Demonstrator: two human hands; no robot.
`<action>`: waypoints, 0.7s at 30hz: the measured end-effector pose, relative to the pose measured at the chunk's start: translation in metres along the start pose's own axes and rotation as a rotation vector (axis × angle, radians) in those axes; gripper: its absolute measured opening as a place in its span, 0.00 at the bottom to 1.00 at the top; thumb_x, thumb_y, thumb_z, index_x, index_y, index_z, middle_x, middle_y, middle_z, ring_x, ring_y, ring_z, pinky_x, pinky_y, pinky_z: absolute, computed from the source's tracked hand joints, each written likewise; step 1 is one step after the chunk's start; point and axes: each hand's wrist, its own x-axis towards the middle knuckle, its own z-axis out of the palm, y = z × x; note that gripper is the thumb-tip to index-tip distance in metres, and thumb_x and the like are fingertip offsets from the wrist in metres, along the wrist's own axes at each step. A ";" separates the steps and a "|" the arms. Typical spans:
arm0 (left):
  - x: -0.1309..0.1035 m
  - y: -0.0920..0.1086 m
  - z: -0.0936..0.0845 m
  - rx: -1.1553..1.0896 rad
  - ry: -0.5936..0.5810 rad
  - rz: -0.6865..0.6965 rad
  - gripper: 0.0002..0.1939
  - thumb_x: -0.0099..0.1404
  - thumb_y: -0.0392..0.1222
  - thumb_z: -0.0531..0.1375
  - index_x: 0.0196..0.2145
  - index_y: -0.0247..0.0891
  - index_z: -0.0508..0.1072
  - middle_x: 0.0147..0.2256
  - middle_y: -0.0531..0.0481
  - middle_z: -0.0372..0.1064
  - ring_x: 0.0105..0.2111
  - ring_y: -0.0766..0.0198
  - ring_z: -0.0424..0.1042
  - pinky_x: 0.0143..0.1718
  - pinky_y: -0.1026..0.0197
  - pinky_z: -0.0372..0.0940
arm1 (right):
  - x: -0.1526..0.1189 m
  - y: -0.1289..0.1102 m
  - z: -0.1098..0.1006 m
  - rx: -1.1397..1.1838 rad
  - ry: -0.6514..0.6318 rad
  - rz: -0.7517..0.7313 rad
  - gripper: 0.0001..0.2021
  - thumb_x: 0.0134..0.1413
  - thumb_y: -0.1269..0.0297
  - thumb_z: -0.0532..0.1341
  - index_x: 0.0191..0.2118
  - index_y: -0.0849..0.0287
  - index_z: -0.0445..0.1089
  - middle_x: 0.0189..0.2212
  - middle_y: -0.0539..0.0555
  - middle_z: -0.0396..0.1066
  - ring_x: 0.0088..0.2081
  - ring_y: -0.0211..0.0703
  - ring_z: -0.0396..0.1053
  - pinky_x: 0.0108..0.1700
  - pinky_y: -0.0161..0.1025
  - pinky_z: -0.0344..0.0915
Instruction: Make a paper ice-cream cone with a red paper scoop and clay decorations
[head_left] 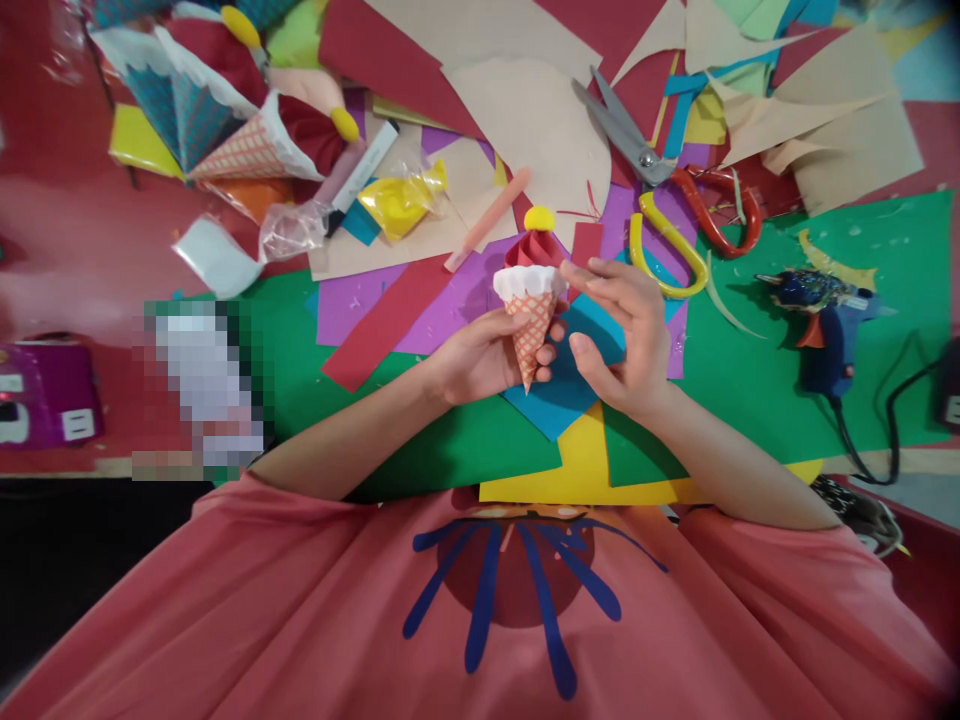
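Observation:
A small paper ice cream cone (531, 325) stands upright in my left hand (480, 358), whose fingers wrap around its patterned lower part. The cone has a white scalloped rim, red folds above it and a yellow ball on top. My right hand (626, 335) is just to the right, fingers apart and holding nothing; its index fingertip is beside the white rim, and I cannot tell whether it touches. Under the hands lie a blue paper piece (551, 415) and green sheets (420, 440).
Scissors (646, 160) with red and yellow handles lie open behind my right hand. A blue glue gun (829, 340) with a cord rests at right. Larger paper cones (255, 145) and a yellow wrapped candy (401, 200) are at upper left. Paper scraps (810, 110) cover the back.

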 end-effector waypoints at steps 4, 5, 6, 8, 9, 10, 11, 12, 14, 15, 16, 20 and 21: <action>0.001 0.000 -0.001 0.009 -0.027 -0.010 0.08 0.64 0.33 0.56 0.39 0.32 0.73 0.29 0.51 0.73 0.24 0.68 0.73 0.27 0.64 0.70 | 0.000 -0.003 -0.002 -0.029 -0.040 0.032 0.29 0.59 0.68 0.58 0.64 0.43 0.54 0.58 0.50 0.70 0.61 0.49 0.67 0.59 0.52 0.72; 0.001 0.000 -0.001 0.016 -0.030 -0.010 0.07 0.64 0.34 0.56 0.38 0.32 0.73 0.29 0.51 0.73 0.24 0.68 0.73 0.27 0.64 0.70 | 0.000 -0.004 -0.002 -0.025 -0.047 0.033 0.29 0.59 0.68 0.57 0.64 0.42 0.53 0.58 0.50 0.70 0.61 0.48 0.67 0.59 0.52 0.72; 0.001 0.000 -0.001 0.023 -0.030 -0.010 0.06 0.64 0.34 0.56 0.37 0.32 0.72 0.29 0.51 0.72 0.24 0.68 0.73 0.27 0.64 0.70 | -0.001 -0.004 -0.002 -0.017 -0.049 0.031 0.29 0.59 0.68 0.57 0.64 0.42 0.54 0.58 0.50 0.70 0.61 0.48 0.67 0.59 0.51 0.72; 0.001 0.000 -0.001 0.032 -0.028 -0.009 0.05 0.64 0.35 0.56 0.35 0.33 0.72 0.29 0.52 0.72 0.24 0.68 0.72 0.27 0.64 0.70 | -0.001 -0.004 -0.001 0.001 -0.046 0.022 0.29 0.59 0.68 0.58 0.64 0.42 0.54 0.57 0.49 0.70 0.61 0.49 0.67 0.59 0.52 0.72; 0.001 0.000 -0.001 0.035 -0.028 -0.009 0.05 0.64 0.35 0.57 0.35 0.33 0.72 0.29 0.52 0.72 0.24 0.69 0.72 0.27 0.65 0.70 | -0.002 -0.003 -0.001 0.006 -0.051 0.021 0.30 0.58 0.68 0.58 0.64 0.41 0.54 0.57 0.49 0.71 0.61 0.49 0.67 0.59 0.52 0.71; 0.001 0.000 -0.001 0.039 -0.030 -0.008 0.05 0.64 0.35 0.57 0.35 0.32 0.72 0.29 0.52 0.71 0.24 0.69 0.72 0.27 0.65 0.70 | -0.002 -0.003 0.000 0.004 -0.062 0.022 0.30 0.58 0.67 0.59 0.64 0.40 0.53 0.57 0.48 0.71 0.61 0.50 0.67 0.59 0.53 0.71; 0.002 0.000 -0.001 0.044 -0.033 -0.008 0.05 0.64 0.36 0.57 0.35 0.32 0.73 0.29 0.51 0.72 0.24 0.68 0.72 0.27 0.65 0.70 | -0.002 -0.002 0.000 -0.003 -0.075 0.023 0.30 0.58 0.67 0.59 0.64 0.39 0.53 0.58 0.48 0.71 0.60 0.50 0.68 0.59 0.54 0.71; 0.002 0.000 -0.001 0.050 -0.036 -0.009 0.05 0.63 0.36 0.58 0.34 0.32 0.73 0.29 0.51 0.72 0.24 0.68 0.72 0.27 0.65 0.70 | -0.002 -0.002 0.000 -0.016 -0.087 0.018 0.31 0.58 0.66 0.59 0.64 0.39 0.52 0.58 0.48 0.71 0.60 0.51 0.68 0.59 0.55 0.71; 0.002 0.001 -0.002 0.066 -0.039 -0.008 0.04 0.62 0.36 0.60 0.34 0.32 0.73 0.29 0.52 0.72 0.24 0.68 0.72 0.27 0.65 0.70 | -0.001 -0.002 0.001 -0.047 -0.092 0.001 0.31 0.59 0.66 0.59 0.65 0.39 0.51 0.57 0.48 0.71 0.59 0.51 0.69 0.58 0.55 0.71; 0.002 0.001 -0.002 0.074 -0.038 -0.004 0.04 0.62 0.37 0.61 0.34 0.32 0.73 0.28 0.52 0.72 0.24 0.68 0.72 0.27 0.65 0.70 | 0.000 -0.002 0.001 -0.056 -0.081 -0.010 0.31 0.59 0.66 0.59 0.65 0.39 0.51 0.57 0.49 0.72 0.59 0.51 0.69 0.58 0.55 0.72; 0.002 0.001 -0.003 0.081 -0.036 0.002 0.04 0.61 0.37 0.62 0.33 0.32 0.73 0.28 0.52 0.71 0.24 0.68 0.72 0.27 0.65 0.70 | 0.000 -0.003 0.001 -0.057 -0.068 -0.021 0.31 0.59 0.67 0.59 0.65 0.40 0.52 0.56 0.49 0.72 0.59 0.50 0.69 0.58 0.54 0.72; 0.002 0.000 -0.003 0.099 -0.030 0.012 0.05 0.61 0.37 0.62 0.33 0.31 0.74 0.27 0.51 0.71 0.23 0.68 0.72 0.26 0.65 0.70 | 0.002 -0.007 0.000 -0.024 -0.046 -0.022 0.30 0.58 0.68 0.60 0.64 0.42 0.56 0.55 0.50 0.73 0.58 0.50 0.69 0.58 0.51 0.71; 0.002 0.000 -0.003 0.099 -0.031 0.011 0.05 0.62 0.37 0.62 0.33 0.31 0.74 0.27 0.51 0.71 0.23 0.68 0.72 0.26 0.65 0.70 | 0.002 -0.007 0.000 -0.011 -0.048 -0.015 0.30 0.57 0.68 0.61 0.64 0.42 0.57 0.54 0.50 0.73 0.58 0.51 0.69 0.58 0.51 0.71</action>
